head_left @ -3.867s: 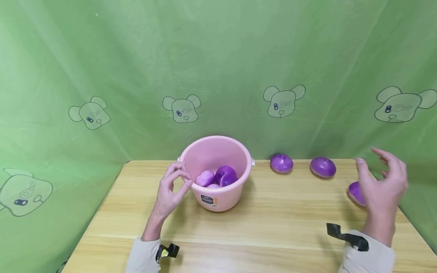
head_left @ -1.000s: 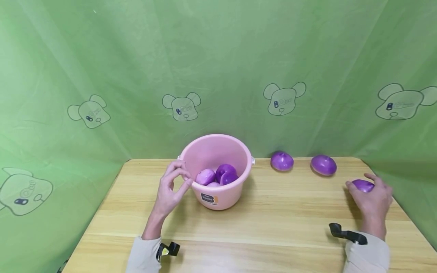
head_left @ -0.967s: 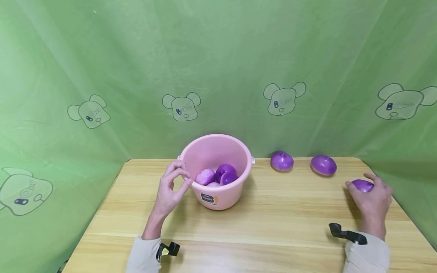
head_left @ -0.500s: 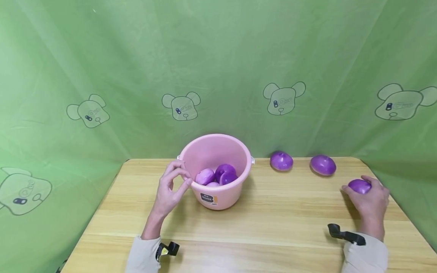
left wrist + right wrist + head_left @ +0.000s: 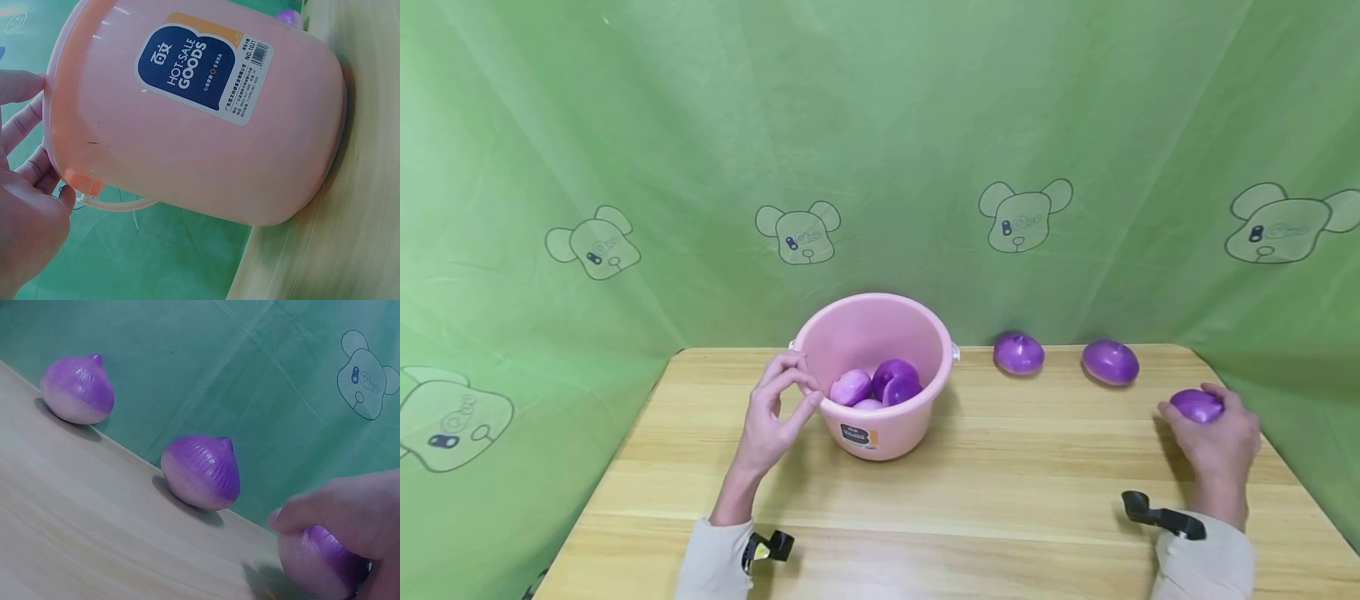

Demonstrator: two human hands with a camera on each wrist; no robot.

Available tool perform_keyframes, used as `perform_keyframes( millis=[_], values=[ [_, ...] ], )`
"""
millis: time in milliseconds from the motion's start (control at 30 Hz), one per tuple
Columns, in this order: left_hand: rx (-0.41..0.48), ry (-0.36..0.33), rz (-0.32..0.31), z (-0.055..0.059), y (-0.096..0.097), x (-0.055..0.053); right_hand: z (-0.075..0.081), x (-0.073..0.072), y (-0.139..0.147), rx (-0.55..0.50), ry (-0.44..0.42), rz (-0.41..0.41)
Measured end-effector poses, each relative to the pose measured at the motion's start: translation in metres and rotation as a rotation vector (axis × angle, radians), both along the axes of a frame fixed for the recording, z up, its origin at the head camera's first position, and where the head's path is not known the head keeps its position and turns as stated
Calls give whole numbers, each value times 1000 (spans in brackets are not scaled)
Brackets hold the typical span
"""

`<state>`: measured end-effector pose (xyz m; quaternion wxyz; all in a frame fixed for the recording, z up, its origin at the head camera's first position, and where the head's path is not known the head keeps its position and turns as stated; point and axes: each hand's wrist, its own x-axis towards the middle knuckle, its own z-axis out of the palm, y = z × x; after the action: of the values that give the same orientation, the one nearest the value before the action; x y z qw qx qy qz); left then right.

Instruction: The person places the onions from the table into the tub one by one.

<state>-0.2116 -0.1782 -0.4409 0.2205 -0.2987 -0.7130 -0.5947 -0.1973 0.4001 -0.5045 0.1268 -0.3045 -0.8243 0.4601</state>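
In the head view, my left hand [image 5: 772,417] pinches the near-left rim of a pink bucket [image 5: 880,437], thumb outside and fingers at the edge. The left wrist view shows the bucket's labelled side [image 5: 200,156] up close. Inside lie several purple-and-white onions [image 5: 850,387], smooth and glossy like toys, partly covering one another. At the table's right side my right hand [image 5: 1221,437] grips another onion [image 5: 1197,406] between thumb and fingers. In the right wrist view that onion [image 5: 315,565] is partly hidden by the hand and casts a shadow beside it.
Two more onions, one at the back [image 5: 1018,353] and one farther right [image 5: 1111,362], sit along the rear edge of the wooden table [image 5: 985,508]. A green curtain [image 5: 895,150] printed with bear heads hangs behind and at both sides.
My right hand has come down from above the rightmost onion and taken hold of it. The onion shifted slightly left, then back right. My left hand stays on the bucket rim.
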Motion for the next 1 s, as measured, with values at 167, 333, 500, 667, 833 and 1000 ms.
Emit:
perform_keyframes(
  millis=[167, 333, 500, 667, 833, 1000],
  values=[
    [-1, 1, -2, 1, 0, 0, 3, -1, -2, 1, 7, 0],
    [0, 5, -5, 1, 0, 0, 7, 0, -7, 13, 23, 2],
    [-1, 7, 0, 1, 0, 0, 11, 1, -7, 9, 29, 1],
    [-2, 1, 1, 1, 0, -1, 17, 2, -7, -11, 38, 1],
    [1, 1, -4, 2, 1, -1, 26, 4, -10, -18, 47, -4],
    [3, -1, -5, 1, 1, -1, 34, 4, -13, -3, 60, -16]
  ],
)
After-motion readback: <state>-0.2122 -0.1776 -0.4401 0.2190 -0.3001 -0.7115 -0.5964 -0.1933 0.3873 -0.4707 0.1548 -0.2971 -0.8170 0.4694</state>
